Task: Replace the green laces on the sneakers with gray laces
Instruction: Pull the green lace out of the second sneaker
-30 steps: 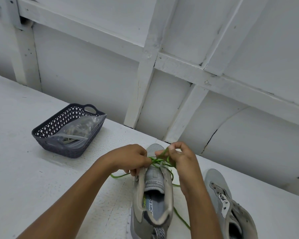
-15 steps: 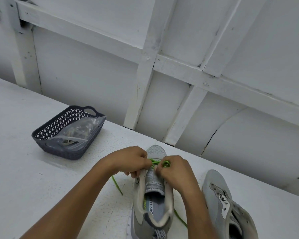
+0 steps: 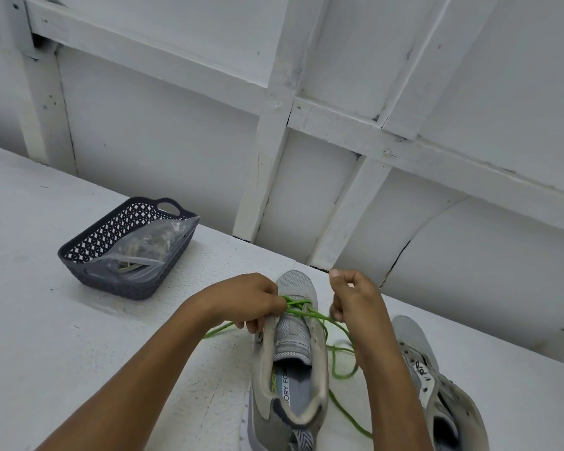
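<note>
Green lace point(image 3: 337, 347) down to the toe eyelets of the sneaker point(image 3: 290, 379) on the desk point(image 3: 79, 336), left hand point(image 3: 251, 304) and right hand point(image 3: 352, 301) fingers curled, pinching it; other sneaker point(image 3: 414, 336) looks bare, gray relacing all still to do.

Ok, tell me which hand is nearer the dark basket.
Left. The left hand pinches the green lace at the sneaker's left edge, the side towards the basket; the right hand is across the sneaker, farther away.
</note>
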`<state>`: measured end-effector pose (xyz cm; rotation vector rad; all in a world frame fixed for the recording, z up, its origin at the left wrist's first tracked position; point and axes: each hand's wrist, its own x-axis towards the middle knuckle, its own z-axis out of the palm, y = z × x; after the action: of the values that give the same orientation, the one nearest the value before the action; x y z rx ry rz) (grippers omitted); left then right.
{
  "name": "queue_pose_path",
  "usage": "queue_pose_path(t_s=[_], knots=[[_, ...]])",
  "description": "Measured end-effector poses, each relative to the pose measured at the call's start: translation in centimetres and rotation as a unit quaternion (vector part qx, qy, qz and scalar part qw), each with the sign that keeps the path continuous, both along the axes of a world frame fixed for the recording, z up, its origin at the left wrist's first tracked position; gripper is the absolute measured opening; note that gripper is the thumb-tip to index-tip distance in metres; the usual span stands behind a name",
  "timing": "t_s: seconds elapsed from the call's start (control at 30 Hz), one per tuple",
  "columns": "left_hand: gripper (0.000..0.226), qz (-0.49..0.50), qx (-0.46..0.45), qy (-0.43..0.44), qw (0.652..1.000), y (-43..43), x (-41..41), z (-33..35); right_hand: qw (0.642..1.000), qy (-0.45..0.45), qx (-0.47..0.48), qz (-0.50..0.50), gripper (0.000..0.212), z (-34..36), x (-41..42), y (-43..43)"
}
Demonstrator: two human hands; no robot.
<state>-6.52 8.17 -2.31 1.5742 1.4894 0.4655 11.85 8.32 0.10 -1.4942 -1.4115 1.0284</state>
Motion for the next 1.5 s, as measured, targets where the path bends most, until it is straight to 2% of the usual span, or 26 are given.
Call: queue_pose_path(t_s=[0.07,0.13,0.17,0.37,0.47,0.53,0.63,0.7,0.77,0.87,1.0,1.07,1.13,1.17,1.2,1.27,1.37,1.5], knots=[[0.014,0.0,0.001,-0.002,1.0,0.0,0.1,-0.1,0.99,-0.135,0.033,0.013,0.024,0.3,0.7,-0.1],[0.014,0.001,0.0,-0.005,1.0,0.0,0.1,-0.2,0.961,-0.266,0.032,0.066,0.029,0.5,1.2,-0.3],[0.014,0.001,-0.002,-0.006,1.0,0.0,0.1,-0.2,0.948,-0.304,0.024,0.089,0.031,0.4,1.3,-0.4],[0.015,0.001,-0.004,-0.008,1.0,0.0,0.3,-0.2,0.929,-0.352,-0.017,0.11,0.042,0.5,1.3,-0.3],[0.014,0.0,-0.005,-0.005,1.0,0.0,0.2,-0.2,0.929,-0.349,-0.039,0.113,0.046,0.5,1.4,-0.2],[0.014,0.001,-0.004,-0.006,1.0,0.0,0.2,-0.2,0.952,-0.289,-0.02,0.098,0.044,0.3,1.6,-0.2],[0.014,0.001,-0.003,-0.009,1.0,0.0,0.1,-0.2,0.995,-0.085,-0.005,0.059,0.041,0.1,1.8,-0.4],[0.013,0.0,-0.004,-0.01,1.0,0.0,0.1,-0.2,0.998,0.037,-0.001,0.055,0.034,0.5,1.9,-0.7],[0.013,-0.001,-0.005,-0.01,1.0,0.1,0.1,-0.2,0.988,0.143,-0.013,0.056,0.035,1.0,1.9,-0.8],[0.014,-0.001,-0.006,-0.011,1.0,0.1,0.1,-0.1,0.979,0.198,-0.027,0.027,0.037,0.8,2.0,-0.8],[0.014,-0.003,-0.008,-0.01,1.0,0.0,0.1,-0.1,0.992,0.121,-0.028,-0.013,0.044,-0.2,2.1,-0.8],[0.014,-0.002,-0.008,-0.005,1.0,-0.1,0.1,-0.1,1.0,-0.012,-0.02,0.005,0.04,-0.5,2.1,-0.8],[0.014,-0.001,-0.009,-0.001,1.0,-0.1,0.0,-0.1,0.979,-0.196,-0.017,0.042,0.034,-0.6,2.4,-0.9],[0.014,0.001,-0.009,-0.001,1.0,0.0,-0.1,-0.1,0.965,-0.253,-0.028,0.068,0.035,-0.6,2.6,-1.0],[0.014,0.001,-0.009,-0.001,1.0,0.0,-0.1,-0.1,0.957,-0.271,-0.044,0.095,0.039,-0.7,2.8,-1.0],[0.014,0.001,-0.009,0.002,1.0,0.0,0.0,-0.1,0.959,-0.245,-0.068,0.123,0.044,-0.9,3.3,-1.2],[0.014,0.003,-0.009,0.002,1.0,0.0,0.1,-0.1,0.962,-0.254,-0.042,0.09,0.045,-1.0,3.6,-1.2],[0.015,0.009,-0.003,0.014,1.0,0.0,0.4,-0.1,0.972,-0.221,-0.035,0.072,0.053,-1.4,3.4,-1.5]])
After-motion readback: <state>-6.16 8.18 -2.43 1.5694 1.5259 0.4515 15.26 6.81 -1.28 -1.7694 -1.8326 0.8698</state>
